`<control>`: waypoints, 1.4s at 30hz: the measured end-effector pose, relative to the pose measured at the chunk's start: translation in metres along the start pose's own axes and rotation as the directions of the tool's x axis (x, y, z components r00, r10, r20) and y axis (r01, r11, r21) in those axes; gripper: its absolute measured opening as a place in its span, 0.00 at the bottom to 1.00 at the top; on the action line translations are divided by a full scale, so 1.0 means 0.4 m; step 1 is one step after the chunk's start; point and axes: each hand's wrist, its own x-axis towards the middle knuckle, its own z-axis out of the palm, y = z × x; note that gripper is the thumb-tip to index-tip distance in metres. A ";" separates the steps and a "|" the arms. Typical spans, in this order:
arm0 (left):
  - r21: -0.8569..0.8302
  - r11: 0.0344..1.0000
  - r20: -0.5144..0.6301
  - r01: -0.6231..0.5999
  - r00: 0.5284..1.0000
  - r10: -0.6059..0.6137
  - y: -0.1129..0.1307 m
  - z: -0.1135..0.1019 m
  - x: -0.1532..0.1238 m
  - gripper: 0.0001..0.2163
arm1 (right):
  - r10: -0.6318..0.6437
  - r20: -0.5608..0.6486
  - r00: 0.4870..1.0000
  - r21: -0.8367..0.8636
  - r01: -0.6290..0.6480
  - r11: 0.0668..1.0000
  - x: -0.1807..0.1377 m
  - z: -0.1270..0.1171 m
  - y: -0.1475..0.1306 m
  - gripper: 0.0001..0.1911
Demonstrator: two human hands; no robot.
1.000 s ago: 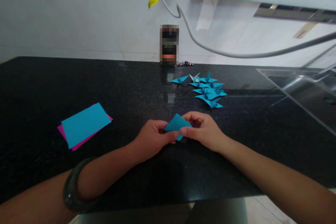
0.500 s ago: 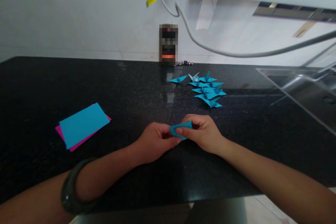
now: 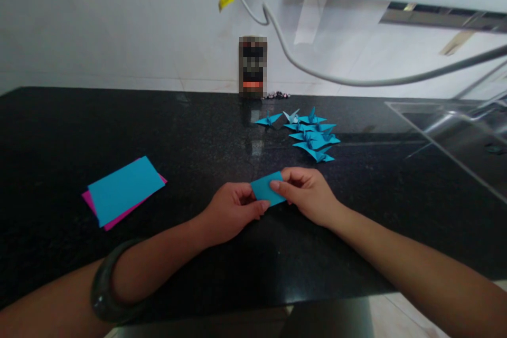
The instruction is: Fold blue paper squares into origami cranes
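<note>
Both hands pinch a small folded blue paper (image 3: pixel 264 188) just above the black counter (image 3: pixel 198 132). My left hand (image 3: pixel 232 211) grips its left end with curled fingers, a dark bangle on that forearm. My right hand (image 3: pixel 307 194) holds the right end, thumb pressed on top of the paper. The paper now shows a flat, roughly rectangular face.
Several finished blue paper cranes (image 3: pixel 311 134) lie beyond the hands. A stack of blue and pink sheets (image 3: pixel 123 190) rests at the left. A blurred dark object (image 3: pixel 252 66) stands against the back wall, with a grey hose (image 3: pixel 336 79) and a steel sink (image 3: pixel 459 132) to the right.
The blue paper went from a pointed, kite-like shape to a flatter rectangular fold between the fingers. Both hands stayed in place, shifting slightly.
</note>
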 end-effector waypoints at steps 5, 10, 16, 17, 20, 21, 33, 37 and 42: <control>-0.011 1.000 -0.016 -0.010 1.000 0.010 -0.002 -0.001 0.001 0.07 | -0.054 -0.124 0.991 0.001 0.054 0.999 0.003 -0.002 0.006 0.17; -0.023 0.999 -0.018 -0.027 0.999 0.026 -0.001 -0.001 0.001 0.06 | -0.043 -0.035 0.998 0.067 0.045 0.997 0.001 0.009 0.000 0.16; -0.165 0.985 -0.150 -0.050 0.988 0.025 0.000 -0.002 0.007 0.07 | 0.045 -0.032 0.998 0.006 -0.045 0.999 0.004 0.003 0.003 0.12; -0.188 0.980 -0.193 -0.061 0.981 0.024 0.002 -0.002 0.008 0.07 | 0.060 -0.013 0.998 -0.011 -0.060 0.998 0.005 0.000 0.005 0.10; -0.180 0.978 -0.299 -0.106 0.953 0.048 0.007 -0.005 0.008 0.08 | 0.090 0.061 0.994 -0.046 -0.087 0.995 0.006 -0.001 0.008 0.08; -0.163 0.980 -0.316 -0.113 0.947 0.057 0.008 -0.007 0.008 0.08 | 0.094 0.083 0.992 -0.056 -0.090 0.994 0.005 0.000 0.007 0.07; -0.122 0.985 -0.228 -0.122 0.969 0.092 -0.001 -0.013 0.010 0.09 | 0.005 0.049 0.999 -0.120 0.001 0.993 -0.004 -0.002 -0.002 0.15; -0.112 0.987 -0.225 -0.117 0.970 0.089 0.001 -0.016 0.007 0.08 | -0.043 0.055 0.998 -0.130 0.050 0.990 -0.001 -0.003 0.008 0.16; -0.131 0.988 -0.228 -0.084 0.972 0.053 0.000 -0.015 0.009 0.06 | -0.242 -0.095 0.966 -0.163 0.225 0.961 0.002 -0.001 0.029 0.15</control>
